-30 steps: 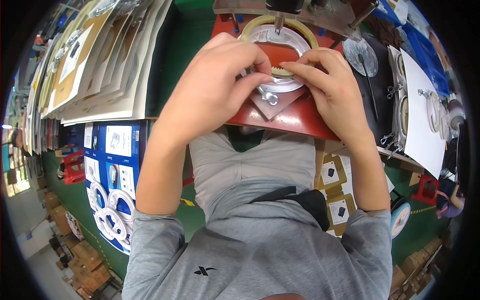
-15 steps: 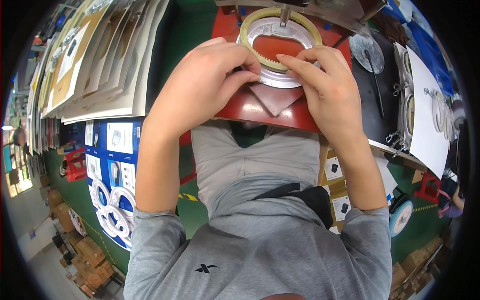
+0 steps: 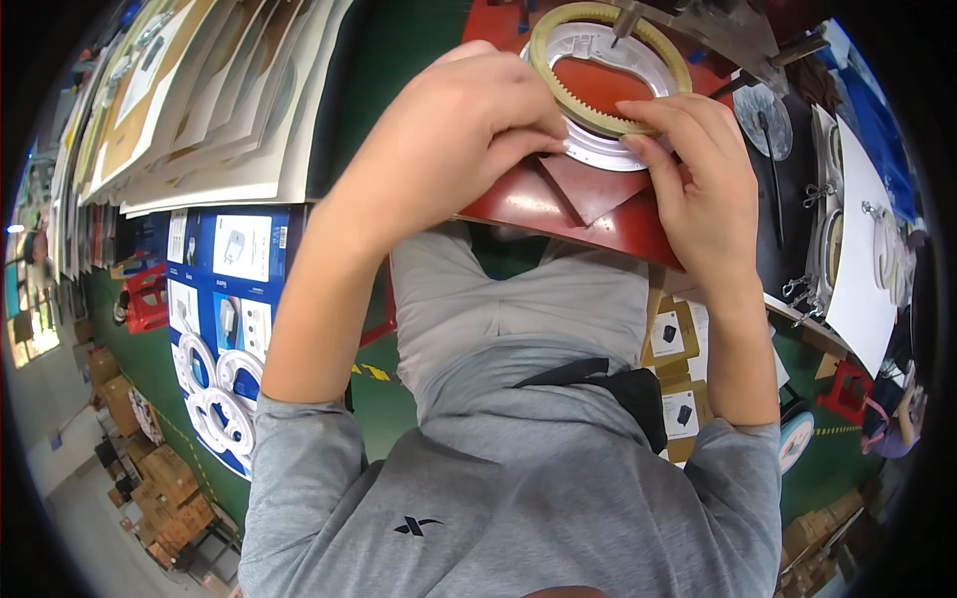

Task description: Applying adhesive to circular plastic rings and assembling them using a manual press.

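Observation:
A white ring-shaped part (image 3: 606,157) lies on a red work surface (image 3: 513,204), with a cream ring with inner teeth (image 3: 680,72) over it. My left hand (image 3: 464,135) is closed, thumb and forefinger pinched at the white part's near left edge. From the right, my right hand (image 3: 706,174) has its forefinger on the cream ring's near rim and its thumb on the white part just below. A metal machine spindle (image 3: 625,22) points down over the far side of the rings. Any small item between my left fingertips is hidden.
Beneath the near edge of the rings lies a dark reddish flat sheet (image 3: 590,194). Large boards (image 3: 249,120) stand stacked at the left, above a blue printed sheet with white rings (image 3: 221,414). To the right are a clear round dish with a black stick (image 3: 768,130) and a white panel (image 3: 859,254).
The rings and both hands appear farther right in the picture, as the whole near view has shifted. My right forefinger sits slightly farther right along the cream ring; the left pinch looks unchanged.

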A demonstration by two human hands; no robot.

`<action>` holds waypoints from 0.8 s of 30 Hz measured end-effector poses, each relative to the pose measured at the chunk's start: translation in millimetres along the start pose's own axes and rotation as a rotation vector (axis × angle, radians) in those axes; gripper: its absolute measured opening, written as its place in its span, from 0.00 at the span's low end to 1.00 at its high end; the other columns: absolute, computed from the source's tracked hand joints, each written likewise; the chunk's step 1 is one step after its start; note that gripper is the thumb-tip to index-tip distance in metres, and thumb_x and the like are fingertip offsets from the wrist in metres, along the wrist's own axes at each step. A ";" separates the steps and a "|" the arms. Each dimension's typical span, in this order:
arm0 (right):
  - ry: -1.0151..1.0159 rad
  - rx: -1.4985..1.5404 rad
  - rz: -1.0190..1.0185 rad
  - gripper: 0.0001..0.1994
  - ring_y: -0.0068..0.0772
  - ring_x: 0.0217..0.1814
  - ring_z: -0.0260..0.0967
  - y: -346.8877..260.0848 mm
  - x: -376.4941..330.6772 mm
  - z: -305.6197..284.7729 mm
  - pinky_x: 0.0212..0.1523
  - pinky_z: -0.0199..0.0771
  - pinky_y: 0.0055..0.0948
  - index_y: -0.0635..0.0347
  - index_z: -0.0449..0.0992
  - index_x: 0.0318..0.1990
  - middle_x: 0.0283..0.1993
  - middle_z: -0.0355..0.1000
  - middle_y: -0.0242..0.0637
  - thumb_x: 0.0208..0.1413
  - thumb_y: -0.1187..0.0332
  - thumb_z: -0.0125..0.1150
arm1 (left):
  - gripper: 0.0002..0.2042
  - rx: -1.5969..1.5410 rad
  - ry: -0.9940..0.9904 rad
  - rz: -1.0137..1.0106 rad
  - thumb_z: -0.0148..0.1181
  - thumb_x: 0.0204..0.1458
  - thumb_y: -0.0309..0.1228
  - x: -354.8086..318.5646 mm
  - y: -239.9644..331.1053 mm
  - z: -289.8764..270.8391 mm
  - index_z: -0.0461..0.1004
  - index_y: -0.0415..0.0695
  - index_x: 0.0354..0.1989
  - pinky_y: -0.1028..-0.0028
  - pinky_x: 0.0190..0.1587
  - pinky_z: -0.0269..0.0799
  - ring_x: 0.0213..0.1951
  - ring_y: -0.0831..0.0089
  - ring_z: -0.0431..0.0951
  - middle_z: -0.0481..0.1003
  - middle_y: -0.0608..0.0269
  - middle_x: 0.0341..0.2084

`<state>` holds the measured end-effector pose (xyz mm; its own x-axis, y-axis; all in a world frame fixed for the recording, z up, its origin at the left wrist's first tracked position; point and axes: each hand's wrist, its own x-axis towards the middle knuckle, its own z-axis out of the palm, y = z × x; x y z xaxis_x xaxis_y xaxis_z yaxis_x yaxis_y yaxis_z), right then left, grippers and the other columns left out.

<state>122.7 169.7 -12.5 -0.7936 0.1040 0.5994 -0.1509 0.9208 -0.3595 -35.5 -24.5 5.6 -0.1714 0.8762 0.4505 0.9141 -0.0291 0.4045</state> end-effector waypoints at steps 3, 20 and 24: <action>0.001 0.011 -0.017 0.10 0.45 0.49 0.74 2.2 0.4 0.7 0.49 0.75 0.38 0.60 0.83 0.43 0.42 0.78 0.39 0.52 0.76 0.70 | 0.08 0.188 0.107 -0.015 0.69 0.50 0.25 -13.1 17.0 3.7 0.85 0.45 0.40 0.65 0.50 0.74 0.48 0.59 0.77 0.79 0.61 0.45; 0.068 -0.080 -0.149 0.12 0.39 0.42 0.74 -7.9 -4.4 4.7 0.41 0.71 0.36 0.59 0.83 0.40 0.37 0.77 0.33 0.45 0.77 0.72 | 0.15 0.114 0.240 -0.153 0.68 0.53 0.21 -34.8 33.6 24.9 0.82 0.38 0.51 0.63 0.56 0.76 0.52 0.55 0.80 0.79 0.52 0.52; 0.094 -0.075 -0.122 0.11 0.38 0.41 0.73 -16.7 -5.2 8.4 0.38 0.69 0.36 0.59 0.83 0.39 0.36 0.77 0.32 0.45 0.76 0.72 | 0.14 0.047 0.299 -0.192 0.66 0.54 0.21 -41.1 36.4 33.5 0.80 0.35 0.50 0.60 0.56 0.75 0.53 0.48 0.78 0.77 0.45 0.52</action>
<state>124.4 150.5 -15.6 -0.7132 0.0209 0.7006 -0.1954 0.9540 -0.2274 17.1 -45.4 -24.9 -0.4354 0.6837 0.5857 0.8695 0.1508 0.4703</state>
